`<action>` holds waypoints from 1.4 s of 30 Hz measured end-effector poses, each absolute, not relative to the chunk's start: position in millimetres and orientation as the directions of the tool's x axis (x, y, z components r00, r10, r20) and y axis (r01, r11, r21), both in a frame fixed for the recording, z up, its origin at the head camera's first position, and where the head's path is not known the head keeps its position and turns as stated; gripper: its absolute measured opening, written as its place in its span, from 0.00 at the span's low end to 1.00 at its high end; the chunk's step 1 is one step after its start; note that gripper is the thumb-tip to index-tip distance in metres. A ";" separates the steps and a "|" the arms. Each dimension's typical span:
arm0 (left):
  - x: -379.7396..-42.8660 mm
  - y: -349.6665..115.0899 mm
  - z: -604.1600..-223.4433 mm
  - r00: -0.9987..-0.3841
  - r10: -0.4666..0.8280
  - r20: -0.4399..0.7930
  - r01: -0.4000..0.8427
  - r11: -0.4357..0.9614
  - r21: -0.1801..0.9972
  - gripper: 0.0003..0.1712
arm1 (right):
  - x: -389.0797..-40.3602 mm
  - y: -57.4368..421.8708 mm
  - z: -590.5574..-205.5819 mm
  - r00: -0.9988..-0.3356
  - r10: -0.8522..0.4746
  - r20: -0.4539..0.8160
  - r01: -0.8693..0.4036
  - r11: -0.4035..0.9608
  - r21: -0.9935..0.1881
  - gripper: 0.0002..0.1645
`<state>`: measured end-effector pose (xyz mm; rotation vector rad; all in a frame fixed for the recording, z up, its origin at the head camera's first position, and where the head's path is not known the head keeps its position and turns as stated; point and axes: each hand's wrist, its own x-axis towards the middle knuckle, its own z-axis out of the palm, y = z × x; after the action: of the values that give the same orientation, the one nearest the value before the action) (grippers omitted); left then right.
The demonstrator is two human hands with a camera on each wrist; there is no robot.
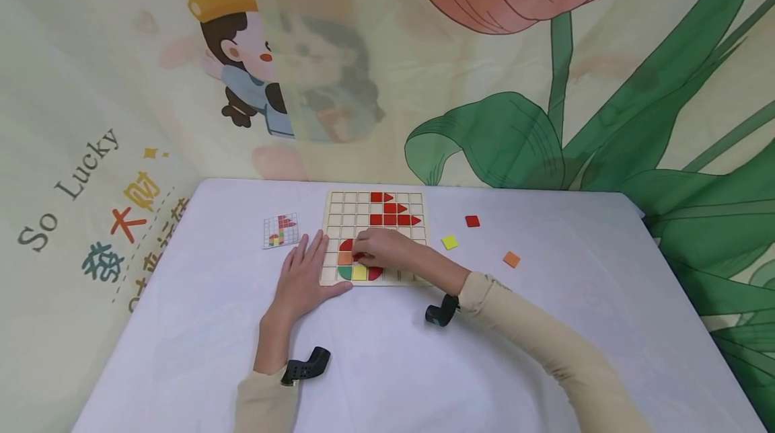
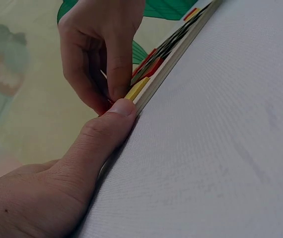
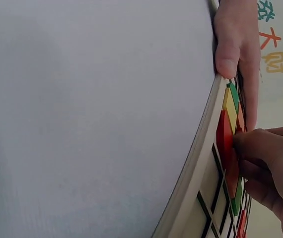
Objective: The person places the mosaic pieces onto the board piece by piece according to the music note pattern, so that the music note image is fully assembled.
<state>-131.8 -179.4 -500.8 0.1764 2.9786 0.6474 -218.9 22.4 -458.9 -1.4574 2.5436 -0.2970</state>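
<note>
A cream grid board (image 1: pixel 349 208) lies on the table with coloured pieces in its cells. My left hand (image 1: pixel 303 278) rests along its left side, fingers spread, the thumb at the front edge beside a yellow square (image 1: pixel 360 273). Over the lower part of the board, my right hand (image 1: pixel 387 249) pinches a small red piece (image 1: pixel 356 259), mostly hidden by the fingertips. Around it lie an orange square (image 1: pixel 344 258), a green rounded piece (image 1: pixel 344 272) and a red rounded piece (image 1: pixel 375 273). Red squares and triangles form rows towards the top, among them a red square (image 1: pixel 390 220).
Left of the board lies a small pattern card (image 1: pixel 281 230) with a coloured grid picture. To the right are a loose red square (image 1: pixel 472 221), a yellow square (image 1: pixel 449 242) and an orange square (image 1: pixel 511 259) on the white tablecloth (image 1: pixel 387 366). A printed curtain hangs behind.
</note>
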 end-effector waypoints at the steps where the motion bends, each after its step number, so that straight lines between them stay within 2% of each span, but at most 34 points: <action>1: -131.8 -179.5 -500.6 -0.989 0.131 -0.062 0.093 0.903 0.420 0.62 | -219.1 22.3 -458.7 -0.510 -0.858 -0.066 -0.815 0.506 -0.281 0.16; 6: -131.9 -179.9 -500.1 -0.989 0.131 -0.066 0.091 0.901 0.425 0.62 | -220.5 20.8 -456.0 -0.604 -0.795 -0.054 -0.752 0.591 -0.294 0.13; 8: -131.7 -179.9 -499.8 -0.989 0.130 -0.066 0.090 0.901 0.424 0.62 | -220.8 19.4 -454.6 -0.622 -0.780 -0.065 -0.742 0.614 -0.270 0.12; 13: -131.5 -179.7 -499.3 -0.989 0.130 -0.063 0.092 0.903 0.419 0.62 | -219.8 17.6 -451.0 -0.614 -0.783 -0.099 -0.758 0.620 -0.201 0.10; 20: -131.2 -180.2 -499.3 -0.990 0.130 -0.053 0.097 0.908 0.408 0.62 | -218.5 17.7 -452.3 -0.587 -0.807 -0.062 -0.789 0.588 -0.176 0.12; 25: -131.3 -180.9 -500.3 -0.990 0.129 -0.057 0.094 0.906 0.412 0.62 | -216.8 15.8 -452.4 -0.625 -0.778 -0.066 -0.749 0.621 -0.232 0.13; 29: -131.3 -180.7 -500.3 -0.990 0.127 -0.058 0.092 0.906 0.414 0.62 | -216.6 15.9 -449.2 -0.657 -0.754 -0.016 -0.719 0.633 -0.287 0.16; 33: -130.6 -180.1 -499.7 -0.991 0.126 -0.053 0.094 0.907 0.410 0.62 | -218.7 17.6 -448.5 -0.627 -0.779 0.018 -0.770 0.616 -0.165 0.19; 37: -129.5 -179.5 -499.5 -0.990 0.128 -0.054 0.095 0.907 0.411 0.62 | -218.0 17.7 -450.5 -0.604 -0.793 -0.078 -0.793 0.608 -0.030 0.23; 42: -130.4 -179.5 -499.9 -0.990 0.130 -0.055 0.097 0.910 0.403 0.62 | -214.9 15.2 -446.3 -0.550 -0.811 -0.200 -0.832 0.553 0.048 0.24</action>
<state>-130.4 -179.5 -499.9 0.1782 2.9917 0.6242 -214.9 15.2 -446.3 -1.4014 2.6292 0.2060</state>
